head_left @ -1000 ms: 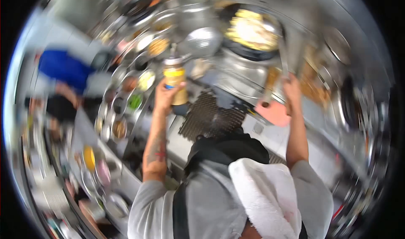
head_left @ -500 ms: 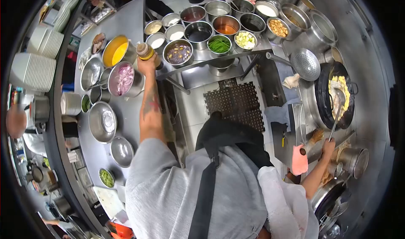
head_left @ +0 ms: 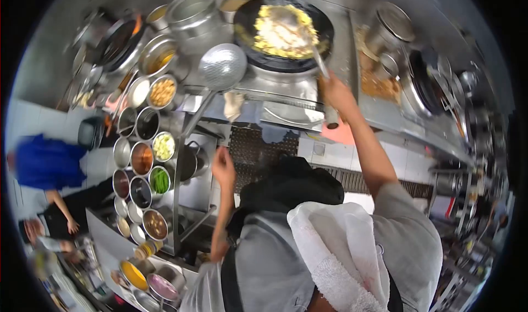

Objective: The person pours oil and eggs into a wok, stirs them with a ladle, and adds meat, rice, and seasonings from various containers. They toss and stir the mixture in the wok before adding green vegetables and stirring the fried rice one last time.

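Note:
My right hand (head_left: 336, 94) is wrapped round the handle of a metal ladle (head_left: 320, 61). The ladle's bowl rests among yellow and white food, which looks like egg and rice (head_left: 269, 34), inside a black wok (head_left: 242, 37) on the stove. My left hand (head_left: 223, 169) is empty, its fingers loosely curled and a little apart. It hovers beside the ingredient stand, below the handle of a large perforated strainer (head_left: 223, 67). A squeeze bottle (head_left: 147, 250) with yellowish contents stands at the lower left, among the ingredient pots, away from my hands.
Several metal pots hold ingredients, including chopped greens (head_left: 160, 180), pale diced pieces (head_left: 164, 147) and browned pieces (head_left: 163, 93). A large pot (head_left: 192, 15) stands left of the wok. Another person in a blue top (head_left: 47, 160) is at the far left. Black mats (head_left: 256, 147) cover the floor.
My view has swung round to face the stove. My left hand has let go of the squeeze bottle and moved away from it. My right hand still holds the ladle in the wok.

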### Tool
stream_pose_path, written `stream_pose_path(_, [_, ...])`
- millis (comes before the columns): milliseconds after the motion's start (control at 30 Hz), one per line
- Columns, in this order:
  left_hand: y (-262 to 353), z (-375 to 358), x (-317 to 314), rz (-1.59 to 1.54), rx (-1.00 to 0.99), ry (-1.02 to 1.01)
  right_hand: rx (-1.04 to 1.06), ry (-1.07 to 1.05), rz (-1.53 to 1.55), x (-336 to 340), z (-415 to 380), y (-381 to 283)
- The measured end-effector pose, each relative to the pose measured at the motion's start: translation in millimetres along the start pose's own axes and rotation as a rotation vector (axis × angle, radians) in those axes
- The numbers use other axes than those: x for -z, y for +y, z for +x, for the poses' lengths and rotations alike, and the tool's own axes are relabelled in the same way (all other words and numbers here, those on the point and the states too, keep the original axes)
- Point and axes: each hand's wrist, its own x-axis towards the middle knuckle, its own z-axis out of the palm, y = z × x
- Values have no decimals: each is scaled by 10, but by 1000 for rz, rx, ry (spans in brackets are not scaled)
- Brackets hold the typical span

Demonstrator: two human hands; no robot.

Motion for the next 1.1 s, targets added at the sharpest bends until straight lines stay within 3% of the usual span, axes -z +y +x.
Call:
stream_pose_path(33, [416, 407, -198, 168, -143, -108, 95, -37, 31, -149, 387, 162])
stream_pose_path(67, [455, 776, -409, 175, -89, -130, 205, -70, 61, -196, 615, 218])
stream_pose_path(100, [410, 1150, -622, 373, -204, -88, 195, -51, 57, 76, 678, -8])
stream_pose_path(133, [300, 1463, -815, 571, -315, -35, 17, -163, 164, 587, 691, -437])
stream_pose_path(167, [133, 1647, -912, 570, -320, -51, -176, -288, 275, 845, 612, -657])
stream_pose_path(200, [-37, 1778, -1027, 641, -155, -197, -192, -287, 272, 799, 592, -593])
stream_pose_path(233, [-36, 1903, -1160, 698, 8, -327, -134, -85, 291, 756, 651, -564])
stream_pose_path(300, [-9, 1919, -1265, 745, 58, -388, -40, 243, 231, 631, 663, -570])
stream_pose_path(333, [86, 1905, -1282, 799, 107, -449, -45, 247, 225, 559, 663, -529])
stream_pose_path(400, [103, 1943, -1277, 743, 106, -519, -199, -2, -48, 294, 609, -425])
stream_pose_path(433, [-21, 1995, -1299, 589, 166, -570, -66, -173, -64, 350, 578, -313])
stream_pose_path(500, [-51, 2046, -1252, 426, 222, -630, 25, -133, -12, 605, 347, -252])
stream_pose_path(567, [396, 1951, -1070, -788, 862, -929, -92, -105, -35, 890, -93, -531])
stream_pose_path(667, [794, 1926, -1156, -880, 820, -1037, -212, -80, -15, 768, -432, -809])
stream_pose_path(733, [930, 1984, -1448, -944, 1028, -1018, -293, -264, -39, 467, -378, -827])
stream_pose_path(800, [1240, 2109, -1724, -929, 1028, -1115, -235, -240, 39, 323, -88, -677])
stream_pose_path(867, [1515, 2244, -2020, -1004, 1191, -1073, -493, -290, 490, 487, 204, -938])
stream_pose_path(900, [1557, 2284, -2180, -997, 1197, -1080, -502, -287, 492, 460, 241, -1005])
stream_pose_path(967, [1621, 2448, -2565, -1003, 1325, -953, -454, 5, 389, 415, 394, -1105])
stream_pose_path(1000, [1589, 2498, -2736, -991, 1327, -957, -463, 7, 396, 329, 480, -1079])
stream_pose_path(1067, [1496, 2506, -2947, -891, 1209, -732, -262, 311, 27, 111, 635, -969])
stream_pose_path(1100, [1543, 2541, -2916, -818, 1230, -782, -294, 243, 30, 48, 639, -1022])
